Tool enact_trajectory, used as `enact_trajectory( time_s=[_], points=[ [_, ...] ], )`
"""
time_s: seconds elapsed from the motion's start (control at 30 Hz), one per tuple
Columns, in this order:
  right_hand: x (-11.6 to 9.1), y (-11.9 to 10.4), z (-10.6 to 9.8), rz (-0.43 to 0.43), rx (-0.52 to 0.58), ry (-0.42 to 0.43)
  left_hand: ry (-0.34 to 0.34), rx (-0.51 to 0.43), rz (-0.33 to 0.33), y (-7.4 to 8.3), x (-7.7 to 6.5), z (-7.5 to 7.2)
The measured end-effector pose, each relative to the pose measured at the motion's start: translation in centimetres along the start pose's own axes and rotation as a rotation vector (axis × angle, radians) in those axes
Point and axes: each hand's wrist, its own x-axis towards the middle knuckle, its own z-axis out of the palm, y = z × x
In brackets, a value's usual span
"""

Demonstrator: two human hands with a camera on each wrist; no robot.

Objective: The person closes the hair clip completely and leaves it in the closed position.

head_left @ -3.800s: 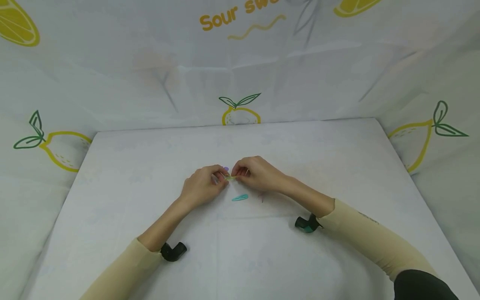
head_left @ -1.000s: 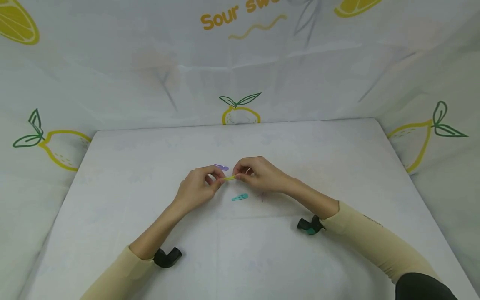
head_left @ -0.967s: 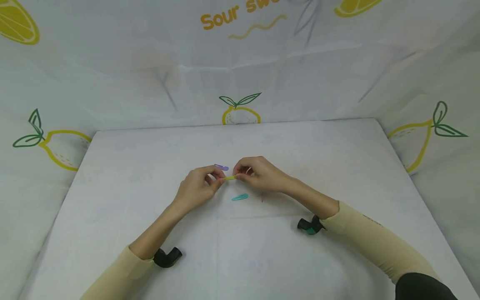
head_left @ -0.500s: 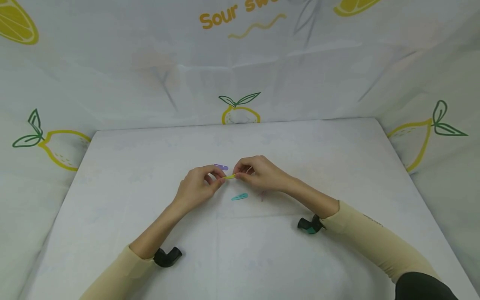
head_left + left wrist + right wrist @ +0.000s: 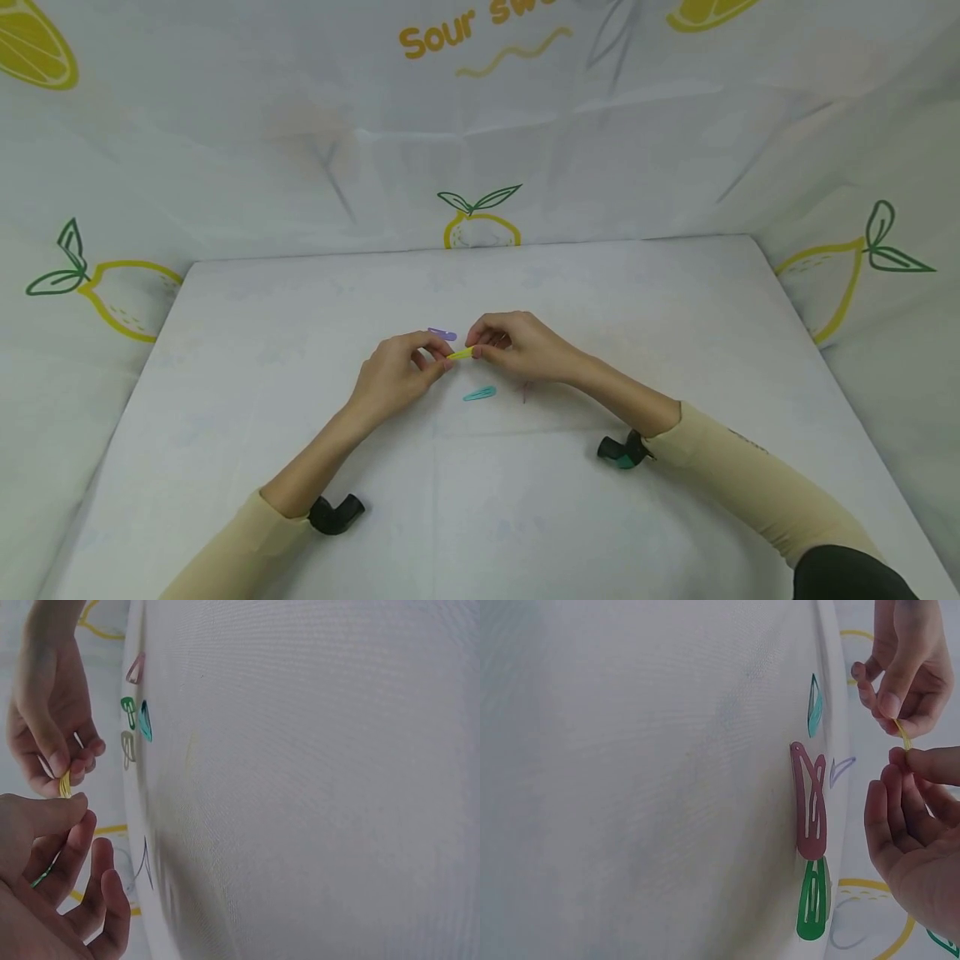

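A yellow snap hair clip point(image 5: 461, 353) spans the gap between both hands, raised above the table. My left hand point(image 5: 397, 367) pinches its left end between thumb and index finger, and my right hand point(image 5: 521, 346) pinches the other end. In the left wrist view the clip point(image 5: 65, 784) is seen edge-on, its ends covered by fingertips. A teal hair clip point(image 5: 480, 393) lies on the table just in front of the hands. Beyond the left fingertips lies a purple hair clip point(image 5: 442, 334).
Under the right hand lie a pink hair clip point(image 5: 810, 847), a green one point(image 5: 811, 926) and an olive one point(image 5: 127, 750), mostly hidden in the head view. The white table point(image 5: 480, 517) ends at a lemon-printed cloth backdrop point(image 5: 300, 192). Black wrist cameras hang below both forearms.
Since the oldest frame my left hand has drawn back slightly left, uncovering more of the purple clip and the yellow clip. In the last second the yellow clip has tilted slightly, right end higher.
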Motion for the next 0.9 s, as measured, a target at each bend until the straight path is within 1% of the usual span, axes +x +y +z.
enact_trajectory(
  time_s=[0.3, 0.53, 0.7, 0.9],
  points=[
    [-0.01, 0.13, 0.03, -0.022, 0.059, 0.018, 0.007, -0.016, -0.008, 0.11, -0.06, -0.08],
    [0.05, -0.03, -0.06, 0.001, 0.019, 0.015, 0.007, -0.016, -0.016, 0.15, -0.14, -0.09],
    [0.1, 0.01, -0.06, 0.016, 0.019, 0.011, 0.006, -0.016, -0.021, 0.18, -0.11, -0.11],
    [0.17, 0.2, -0.02, 0.021, 0.002, 0.015, 0.003, -0.012, -0.006, 0.15, -0.09, -0.18]
  ],
)
